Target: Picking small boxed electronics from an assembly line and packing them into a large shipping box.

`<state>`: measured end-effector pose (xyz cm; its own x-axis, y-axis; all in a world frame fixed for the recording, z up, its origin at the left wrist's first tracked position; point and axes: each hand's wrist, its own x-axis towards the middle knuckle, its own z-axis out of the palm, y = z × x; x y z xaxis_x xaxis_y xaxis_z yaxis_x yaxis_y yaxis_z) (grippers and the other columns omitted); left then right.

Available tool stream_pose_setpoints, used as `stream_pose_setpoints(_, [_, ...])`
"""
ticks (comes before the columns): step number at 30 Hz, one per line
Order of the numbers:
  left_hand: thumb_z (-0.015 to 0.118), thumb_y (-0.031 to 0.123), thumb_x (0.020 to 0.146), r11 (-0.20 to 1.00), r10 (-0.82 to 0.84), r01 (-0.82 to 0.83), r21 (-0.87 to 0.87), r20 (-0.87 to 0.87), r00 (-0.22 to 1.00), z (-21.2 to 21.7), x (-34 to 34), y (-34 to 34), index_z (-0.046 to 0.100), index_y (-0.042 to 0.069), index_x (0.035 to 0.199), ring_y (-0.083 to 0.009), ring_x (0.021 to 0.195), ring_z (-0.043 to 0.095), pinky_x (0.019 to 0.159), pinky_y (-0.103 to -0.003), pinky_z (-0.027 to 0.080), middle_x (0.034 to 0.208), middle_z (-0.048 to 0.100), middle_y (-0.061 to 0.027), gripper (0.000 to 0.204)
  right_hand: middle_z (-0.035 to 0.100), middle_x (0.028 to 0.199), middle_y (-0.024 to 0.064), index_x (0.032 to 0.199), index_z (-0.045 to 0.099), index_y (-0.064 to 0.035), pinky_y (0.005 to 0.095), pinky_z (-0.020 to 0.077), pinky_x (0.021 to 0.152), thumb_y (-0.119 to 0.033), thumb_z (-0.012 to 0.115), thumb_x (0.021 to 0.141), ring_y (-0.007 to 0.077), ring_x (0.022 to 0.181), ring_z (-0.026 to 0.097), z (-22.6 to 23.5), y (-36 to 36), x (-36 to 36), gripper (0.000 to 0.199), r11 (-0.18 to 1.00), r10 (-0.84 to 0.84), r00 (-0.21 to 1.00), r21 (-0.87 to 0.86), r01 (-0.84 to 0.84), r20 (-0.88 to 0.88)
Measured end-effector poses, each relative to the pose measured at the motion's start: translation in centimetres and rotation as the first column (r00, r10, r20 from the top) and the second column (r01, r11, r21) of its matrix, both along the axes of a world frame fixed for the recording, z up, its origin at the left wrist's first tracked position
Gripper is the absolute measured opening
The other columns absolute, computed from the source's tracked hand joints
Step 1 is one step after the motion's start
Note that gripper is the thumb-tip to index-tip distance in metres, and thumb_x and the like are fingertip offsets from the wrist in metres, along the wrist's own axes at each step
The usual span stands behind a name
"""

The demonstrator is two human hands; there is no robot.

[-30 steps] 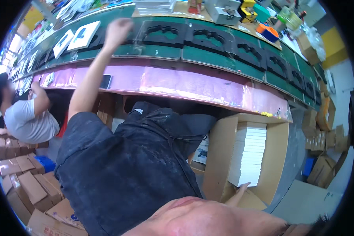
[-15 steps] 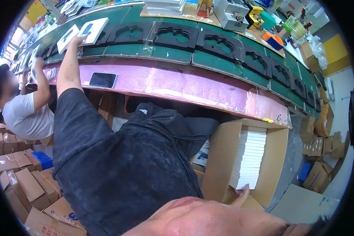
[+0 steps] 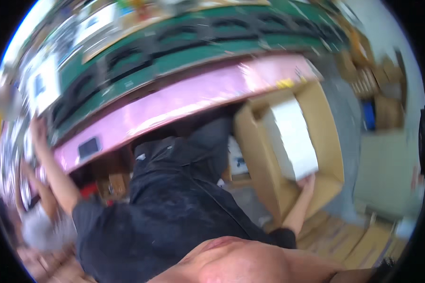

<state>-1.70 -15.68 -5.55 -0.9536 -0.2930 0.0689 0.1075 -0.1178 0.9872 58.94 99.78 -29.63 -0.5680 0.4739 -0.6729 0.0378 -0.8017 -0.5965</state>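
A white flat box (image 3: 43,85) with a dark printed picture lies at the left of the green bench. At its lower edge is my left hand (image 3: 39,126), arm stretched out; motion smears the fingers, so their grip cannot be made out. On my right, an open brown carton (image 3: 256,158) holds a tight row of white flat boxes (image 3: 293,137). My right hand (image 3: 307,183) reaches inside, its fingers closed on the near end of that row; the fingertips are partly hidden.
Several black cut-out trays (image 3: 182,37) line the green bench (image 3: 193,60). A dark phone (image 3: 89,147) lies on the pink ledge (image 3: 193,92) along its front. A co-worker in a light shirt (image 3: 47,228) is at the left. Brown cartons (image 3: 387,111) stand at the far right.
The view has swung, shifting the scene, and is now blurred. My left hand has moved from the top of the white boxes to one box's lower edge. My right hand stays at the row.
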Motion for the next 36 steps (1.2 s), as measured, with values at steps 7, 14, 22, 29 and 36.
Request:
stream_pose_setpoints(7, [0.066,0.009,0.088,0.733,-0.650,0.616,-0.289,-0.028,0.760,11.3,5.0,44.6,0.041,-0.008,0.142,-0.0293,0.115,0.058,0.100,-0.039,0.047,0.129,0.055,-0.0228,0.062,0.046,0.138,0.0289,0.125,0.047,0.0024,0.0602,0.0382,0.105,-0.081,0.052,0.079,0.0440,0.128,0.047,0.3,-1.0,-3.1,0.095,0.952,-0.281,0.948,-0.084,0.296,0.152])
stream_pose_setpoints(14, [0.073,0.019,0.085,-0.074,-0.952,0.948,-0.308,0.304,0.024,6.4,22.4,86.4,0.060,-0.005,0.126,-0.0165,0.095,0.066,0.081,-0.030,0.051,0.106,0.069,-0.0100,0.049,0.027,0.149,0.0400,0.141,0.037,0.0058,0.0601,0.0264,0.113,-0.095,0.035,0.072,0.0529,0.135,0.034,3.8,-2.6,1.8,0.122,0.966,-0.240,0.969,-0.083,0.245,0.060])
stream_pose_setpoints(22, [0.075,0.012,0.085,-0.234,-0.883,0.971,0.041,0.408,-0.231,-14.1,36.9,101.8,0.049,-0.014,0.128,-0.0229,0.079,0.069,0.068,-0.032,0.060,0.102,0.068,-0.0186,0.056,0.038,0.155,0.0128,0.151,0.037,-0.0121,0.0650,0.0142,0.115,-0.092,0.020,0.079,0.0401,0.142,0.032,5.7,-6.4,-0.2,0.109,0.915,-0.404,0.906,-0.063,0.399,-0.128])
stream_pose_setpoints(29, [0.073,0.030,0.079,-0.456,-0.857,0.867,-0.203,0.365,-0.365,-18.7,38.0,104.7,0.055,-0.010,0.117,-0.0350,0.110,0.061,0.093,-0.050,0.050,0.104,0.066,-0.0210,0.057,0.006,0.157,0.0370,0.153,0.028,-0.0044,0.0640,0.0018,0.117,-0.061,0.055,0.088,0.0579,0.143,0.003,4.1,-3.5,1.7,0.090,0.955,-0.289,0.953,-0.096,0.281,-0.091])
stream_pose_setpoints(36, [0.069,0.028,0.081,-0.322,-0.764,-0.195,-0.927,0.376,-0.525,-19.6,38.6,100.9,0.038,0.002,0.147,-0.0415,0.144,0.026,0.119,-0.052,0.023,0.153,0.029,-0.0286,0.077,0.006,0.156,0.0382,0.152,0.029,-0.0039,0.0688,0.0004,0.114,-0.059,0.049,0.091,0.0607,0.142,0.003,2.5,-2.3,1.2,0.085,0.946,-0.281,0.958,-0.188,0.265,-0.065])
